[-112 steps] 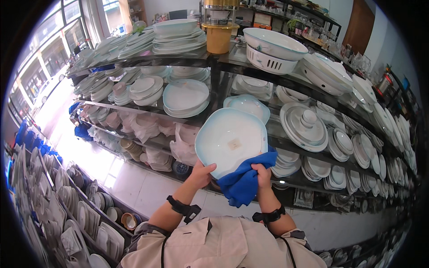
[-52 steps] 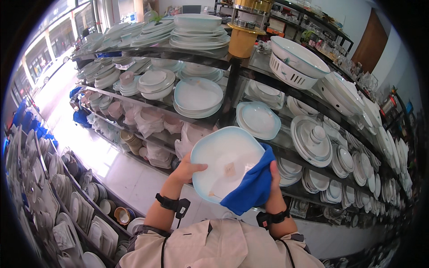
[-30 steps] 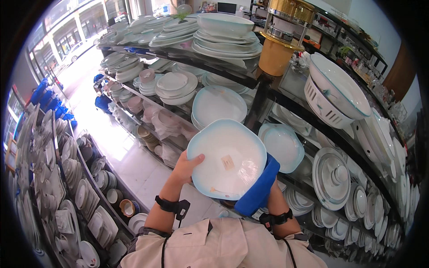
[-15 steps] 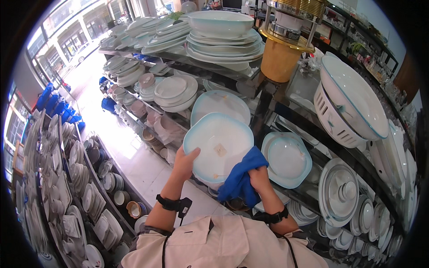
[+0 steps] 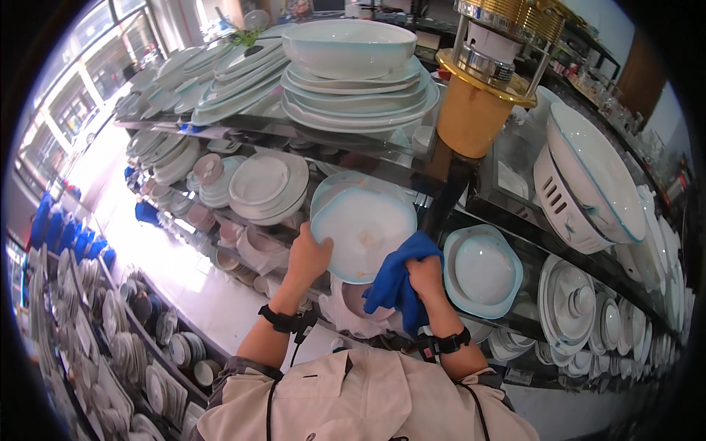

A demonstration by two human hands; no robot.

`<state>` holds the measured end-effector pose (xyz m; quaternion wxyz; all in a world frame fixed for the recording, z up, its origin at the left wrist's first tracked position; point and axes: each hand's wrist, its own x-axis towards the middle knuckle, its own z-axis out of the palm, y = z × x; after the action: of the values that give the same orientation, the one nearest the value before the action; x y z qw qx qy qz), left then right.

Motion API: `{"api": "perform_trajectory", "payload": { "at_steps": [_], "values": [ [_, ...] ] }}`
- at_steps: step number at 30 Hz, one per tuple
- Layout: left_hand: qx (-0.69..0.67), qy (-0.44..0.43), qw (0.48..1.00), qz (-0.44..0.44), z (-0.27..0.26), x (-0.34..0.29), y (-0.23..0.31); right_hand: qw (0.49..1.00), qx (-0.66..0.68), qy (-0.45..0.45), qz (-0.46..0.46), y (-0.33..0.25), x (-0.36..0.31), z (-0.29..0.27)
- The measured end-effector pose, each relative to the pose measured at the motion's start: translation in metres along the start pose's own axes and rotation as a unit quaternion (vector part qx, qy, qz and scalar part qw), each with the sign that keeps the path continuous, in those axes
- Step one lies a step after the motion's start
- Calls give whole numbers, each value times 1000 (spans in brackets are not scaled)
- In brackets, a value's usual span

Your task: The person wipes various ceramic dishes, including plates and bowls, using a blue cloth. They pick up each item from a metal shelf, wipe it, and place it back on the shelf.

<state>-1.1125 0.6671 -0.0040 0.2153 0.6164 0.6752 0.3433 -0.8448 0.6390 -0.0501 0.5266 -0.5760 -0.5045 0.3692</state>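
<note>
A white plate with a pale blue rim (image 5: 362,231) is tilted up in front of me. My left hand (image 5: 309,253) grips its left edge, thumb on the face. My right hand (image 5: 425,273) is closed on a bunched blue cloth (image 5: 393,278), which lies against the plate's lower right edge. Right behind the held plate, a similar plate (image 5: 340,185) stands on the shelf, partly covered. To the right of my right hand rest hexagonal blue-rimmed dishes (image 5: 450,295), one in front of another.
A large white bowl (image 5: 349,45) tops a plate stack on the upper shelf (image 5: 243,131). At right stand a gold lamp-like stand (image 5: 474,117) and a slotted white basin (image 5: 562,198) with a bowl in it. Racks of dishes (image 5: 118,345) line the left side.
My view has shifted toward the shelf. The held plate now sits closer to the shelf and covers more of the lower part of the plate behind. Both grips are kept.
</note>
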Motion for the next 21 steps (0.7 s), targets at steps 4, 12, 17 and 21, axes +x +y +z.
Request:
{"api": "perform_trajectory", "payload": {
  "at_steps": [4, 12, 17, 21],
  "values": [
    [33, -45, 998, 43, 3, 36, -19, 996, -90, 15, -7, -18, 3, 16],
    [106, -144, 982, 54, 10, 78, -26, 968, -241, 59, 39, -5, 4, 31],
    [128, -162, 976, 63, 8, 88, -20, 957, -278, 70, 54, -16, 4, 37],
    [146, -175, 971, 67, 7, 96, -20, 956, -264, 103, 77, -13, 5, 45]
  ]
}}
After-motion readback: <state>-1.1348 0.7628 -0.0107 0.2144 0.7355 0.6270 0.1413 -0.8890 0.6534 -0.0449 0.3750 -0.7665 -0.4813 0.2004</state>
